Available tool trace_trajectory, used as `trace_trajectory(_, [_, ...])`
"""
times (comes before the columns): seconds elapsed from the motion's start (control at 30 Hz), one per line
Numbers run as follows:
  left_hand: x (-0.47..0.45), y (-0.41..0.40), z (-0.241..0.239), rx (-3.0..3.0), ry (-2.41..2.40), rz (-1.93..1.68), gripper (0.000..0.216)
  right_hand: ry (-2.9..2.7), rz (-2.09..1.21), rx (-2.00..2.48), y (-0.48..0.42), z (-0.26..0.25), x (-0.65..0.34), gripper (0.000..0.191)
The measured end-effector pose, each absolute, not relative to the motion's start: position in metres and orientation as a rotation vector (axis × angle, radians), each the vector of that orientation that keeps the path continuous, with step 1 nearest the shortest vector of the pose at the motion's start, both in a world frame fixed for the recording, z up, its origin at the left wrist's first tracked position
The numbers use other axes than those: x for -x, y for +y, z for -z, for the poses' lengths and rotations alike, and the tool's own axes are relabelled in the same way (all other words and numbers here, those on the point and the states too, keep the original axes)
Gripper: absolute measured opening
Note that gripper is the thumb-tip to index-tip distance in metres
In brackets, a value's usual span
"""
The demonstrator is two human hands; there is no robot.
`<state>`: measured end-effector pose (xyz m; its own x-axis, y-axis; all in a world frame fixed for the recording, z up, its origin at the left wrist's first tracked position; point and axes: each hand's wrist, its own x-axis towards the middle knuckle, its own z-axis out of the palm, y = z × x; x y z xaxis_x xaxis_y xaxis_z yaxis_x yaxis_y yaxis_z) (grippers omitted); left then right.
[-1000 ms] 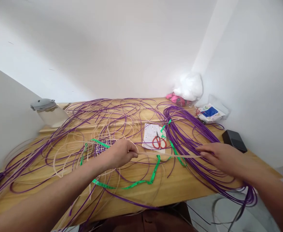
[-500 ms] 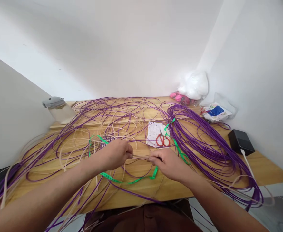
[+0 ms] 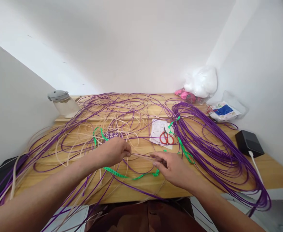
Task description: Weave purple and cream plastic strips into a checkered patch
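My left hand (image 3: 116,149) is closed in a pinch on thin cane strands (image 3: 141,156), pale and purple, held level above the table. Their other end runs into my right hand (image 3: 171,169), whose fingers curl loosely round them with the thumb a little apart. Just behind my left hand lies a small purple-and-white checked woven piece (image 3: 111,134), with loose strands fanning out from it. A green tape measure (image 3: 118,174) winds on the table below both hands. Beyond my right hand, red-handled scissors (image 3: 162,139) rest on a printed paper sheet (image 3: 157,126).
A large coil of purple strands (image 3: 204,141) spreads along the right and over the table's front edge. Tangled pale and purple strands cover the left. A lidded jar (image 3: 67,108), a black box (image 3: 249,143) with a white cable, and plastic bags (image 3: 201,83) stand around the edges.
The view has shifted slightly, so the table things sit further right. My right hand's fingers have loosened and spread a little around the strands; my left hand keeps its pinch.
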<state>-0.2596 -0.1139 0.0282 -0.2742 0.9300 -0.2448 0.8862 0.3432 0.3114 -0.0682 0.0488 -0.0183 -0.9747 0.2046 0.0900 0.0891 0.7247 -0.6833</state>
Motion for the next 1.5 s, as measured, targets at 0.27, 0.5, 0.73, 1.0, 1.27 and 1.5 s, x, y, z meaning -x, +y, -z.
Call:
trace_trajectory(0.27, [0.258, -0.114, -0.027, -1.605, 2.235, -0.122, 0.027, -2.772, -1.079, 0.174, 0.047, 0.026, 0.072, 0.029])
trace_trajectory(0.5, [0.262, -0.116, -0.023, -1.631, 2.205, -0.116, 0.028, -2.783, -1.145, 0.178, 0.046, 0.029, 0.073, 0.027])
trace_trajectory(0.73, [0.262, -0.118, -0.023, -1.613, 2.167, -0.179, 0.026, -2.766, -1.199, 0.248, 0.047, 0.034, 0.073, 0.026])
trace_trajectory(1.0, [0.264, -0.114, -0.017, -1.580, 2.228, -0.117, 0.026, -2.745, -1.016, 0.175, 0.044, 0.035, 0.074, 0.025])
trace_trajectory(1.27, [0.290, -0.128, -0.033, -1.612, 2.457, -0.246, 0.038, -2.752, -0.919, 0.171, 0.043, 0.045, 0.079, 0.026])
trace_trajectory(1.5, [0.354, -0.166, -0.079, -1.212, 3.188, 0.121, 0.053, -2.763, -0.900, 0.220, 0.049, 0.053, 0.081, 0.028])
